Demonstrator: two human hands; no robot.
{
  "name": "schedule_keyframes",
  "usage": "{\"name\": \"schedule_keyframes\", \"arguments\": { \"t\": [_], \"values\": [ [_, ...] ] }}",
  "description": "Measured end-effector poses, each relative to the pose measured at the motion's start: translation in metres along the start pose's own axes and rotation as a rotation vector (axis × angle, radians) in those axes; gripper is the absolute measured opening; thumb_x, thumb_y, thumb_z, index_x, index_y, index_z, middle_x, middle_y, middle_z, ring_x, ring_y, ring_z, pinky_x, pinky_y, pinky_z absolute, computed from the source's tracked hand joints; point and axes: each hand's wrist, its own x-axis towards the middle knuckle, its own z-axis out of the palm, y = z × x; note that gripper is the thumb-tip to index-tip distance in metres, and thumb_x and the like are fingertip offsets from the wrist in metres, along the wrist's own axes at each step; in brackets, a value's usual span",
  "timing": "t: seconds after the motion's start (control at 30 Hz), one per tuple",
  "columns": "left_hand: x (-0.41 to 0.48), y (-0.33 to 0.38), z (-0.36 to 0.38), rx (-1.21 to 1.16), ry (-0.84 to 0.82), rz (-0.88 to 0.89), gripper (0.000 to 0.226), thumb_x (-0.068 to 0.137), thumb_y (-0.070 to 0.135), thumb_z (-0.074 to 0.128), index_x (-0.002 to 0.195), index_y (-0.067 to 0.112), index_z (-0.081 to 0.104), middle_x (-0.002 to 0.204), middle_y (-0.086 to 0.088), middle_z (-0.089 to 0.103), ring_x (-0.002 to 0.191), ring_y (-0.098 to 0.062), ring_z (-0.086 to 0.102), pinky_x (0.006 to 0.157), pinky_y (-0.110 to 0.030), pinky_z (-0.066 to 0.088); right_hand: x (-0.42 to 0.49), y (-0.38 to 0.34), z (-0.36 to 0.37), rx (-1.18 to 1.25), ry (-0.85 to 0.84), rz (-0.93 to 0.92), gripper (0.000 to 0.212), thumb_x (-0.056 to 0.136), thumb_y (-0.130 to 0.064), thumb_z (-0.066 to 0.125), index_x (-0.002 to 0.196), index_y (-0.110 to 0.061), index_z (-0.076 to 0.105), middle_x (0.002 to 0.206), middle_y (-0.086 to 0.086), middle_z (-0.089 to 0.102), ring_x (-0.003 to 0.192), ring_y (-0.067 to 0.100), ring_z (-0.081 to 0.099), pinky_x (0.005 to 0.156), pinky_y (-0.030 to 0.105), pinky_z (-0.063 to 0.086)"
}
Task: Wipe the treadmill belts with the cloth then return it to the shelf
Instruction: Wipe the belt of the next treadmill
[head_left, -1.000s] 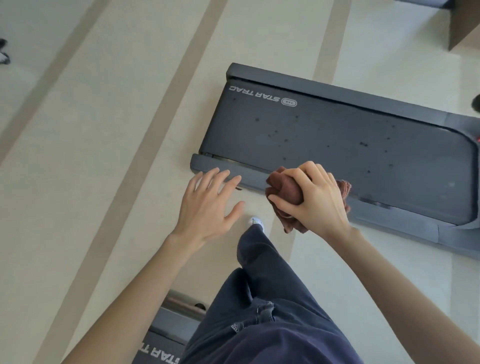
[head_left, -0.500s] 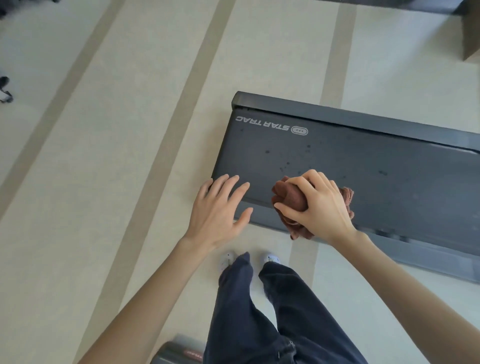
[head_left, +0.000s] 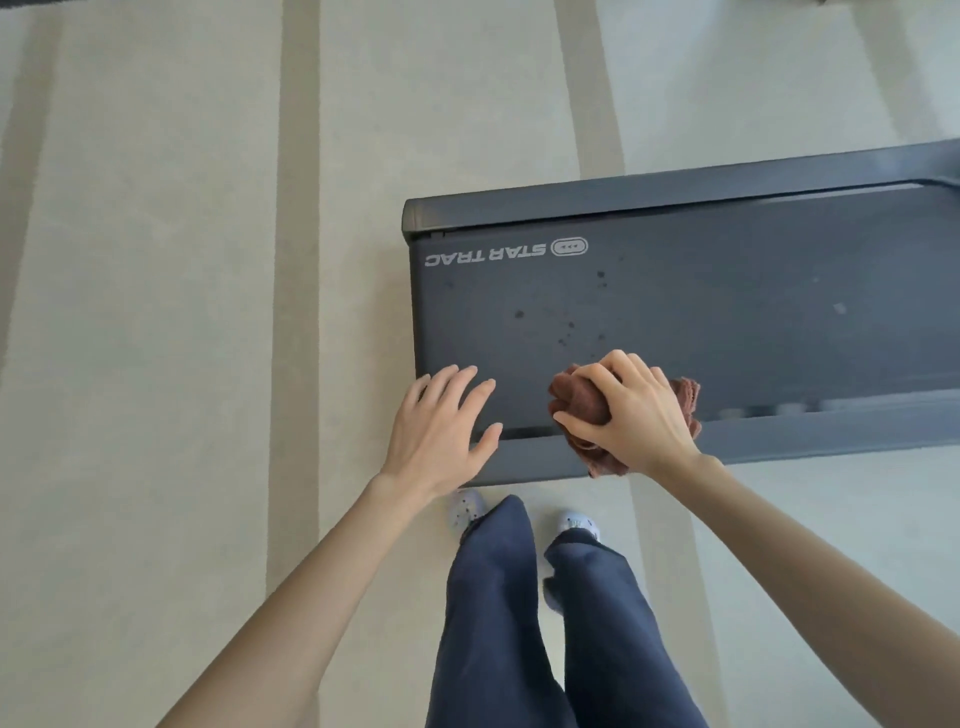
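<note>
A dark treadmill belt, marked STAR TRAC and spotted with small dark specks, lies across the right half of the view. My right hand grips a bunched brown cloth over the belt's near edge and side rail. My left hand hovers open, fingers spread, over the belt's near left corner. The shelf is out of view.
The treadmill's grey frame rail runs along the near side. Pale floor with darker stripes spreads to the left. My legs in dark trousers and light shoes stand just short of the rail.
I have stepped closer and squared up to the treadmill's end. Both hands have shifted from the near rail onto the belt's near edge, with the cloth still held.
</note>
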Motion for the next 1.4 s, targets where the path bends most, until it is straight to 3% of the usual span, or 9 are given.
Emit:
{"name": "schedule_keyframes", "arguments": {
  "t": [0.17, 0.37, 0.6, 0.77, 0.97, 1.2, 1.4],
  "values": [
    [0.051, -0.023, 0.08, -0.002, -0.056, 0.122, 0.049, 0.09, 0.041, 0.047, 0.131, 0.014, 0.053, 0.139, -0.009, 0.049, 0.13, -0.028, 0.042, 0.106, -0.042, 0.034, 0.019, 0.034, 0.085, -0.01, -0.006, 0.061, 0.044, 0.077, -0.05, 0.07, 0.105, -0.016, 0.064, 0.092, 0.005, 0.056, 0.084, 0.027, 0.054, 0.072, 0.039, 0.044],
    [0.112, -0.045, 0.235, 0.011, -0.122, 0.156, 0.053, 0.093, 0.043, 0.04, 0.139, 0.018, 0.042, 0.151, -0.007, 0.033, 0.139, -0.024, 0.027, 0.113, -0.039, 0.021, 0.029, 0.119, 0.226, -0.047, 0.007, 0.126, 0.045, 0.074, -0.048, 0.074, 0.103, -0.013, 0.065, 0.088, 0.007, 0.056, 0.081, 0.03, 0.055, 0.069, 0.04, 0.044],
    [0.198, -0.066, 0.423, 0.065, -0.097, 0.233, 0.057, 0.093, 0.044, 0.037, 0.142, 0.017, 0.038, 0.155, -0.006, 0.025, 0.143, -0.021, 0.018, 0.116, -0.038, 0.016, 0.05, 0.225, 0.388, -0.069, 0.112, 0.165, 0.045, 0.073, -0.045, 0.076, 0.102, -0.013, 0.065, 0.087, 0.006, 0.054, 0.079, 0.031, 0.055, 0.066, 0.04, 0.044],
    [0.242, -0.069, 0.518, 0.072, -0.013, 0.287, 0.06, 0.091, 0.045, 0.037, 0.144, 0.017, 0.036, 0.155, -0.006, 0.024, 0.144, -0.021, 0.017, 0.117, -0.042, 0.017, 0.074, 0.288, 0.468, -0.174, 0.191, 0.145, 0.051, 0.078, -0.054, 0.063, 0.108, -0.013, 0.064, 0.093, 0.009, 0.055, 0.082, 0.032, 0.054, 0.066, 0.041, 0.043],
    [0.255, -0.074, 0.582, 0.078, 0.085, 0.298, 0.061, 0.092, 0.045, 0.032, 0.146, 0.017, 0.033, 0.156, -0.006, 0.022, 0.145, -0.023, 0.016, 0.115, -0.049, 0.018, 0.067, 0.312, 0.523, -0.21, 0.259, 0.26, 0.065, 0.077, -0.075, 0.048, 0.117, -0.025, 0.061, 0.11, 0.005, 0.054, 0.095, 0.03, 0.048, 0.076, 0.041, 0.039],
    [0.257, -0.078, 0.598, 0.091, 0.153, 0.314, 0.061, 0.091, 0.045, 0.032, 0.146, 0.017, 0.033, 0.155, -0.006, 0.023, 0.145, -0.022, 0.013, 0.115, -0.052, 0.018, 0.043, 0.327, 0.534, -0.225, 0.375, 0.125, 0.051, 0.077, -0.063, 0.054, 0.11, -0.025, 0.064, 0.097, 0.003, 0.055, 0.085, 0.028, 0.052, 0.068, 0.037, 0.041],
    [0.257, -0.073, 0.594, 0.09, 0.137, 0.29, 0.062, 0.09, 0.045, 0.033, 0.144, 0.017, 0.036, 0.155, -0.006, 0.025, 0.144, -0.023, 0.017, 0.114, -0.052, 0.02, 0.139, 0.375, 0.506, -0.289, 0.422, 0.302, 0.051, 0.081, -0.061, 0.054, 0.105, -0.016, 0.059, 0.098, 0.014, 0.054, 0.095, 0.035, 0.05, 0.076, 0.042, 0.04]
  ]
}}
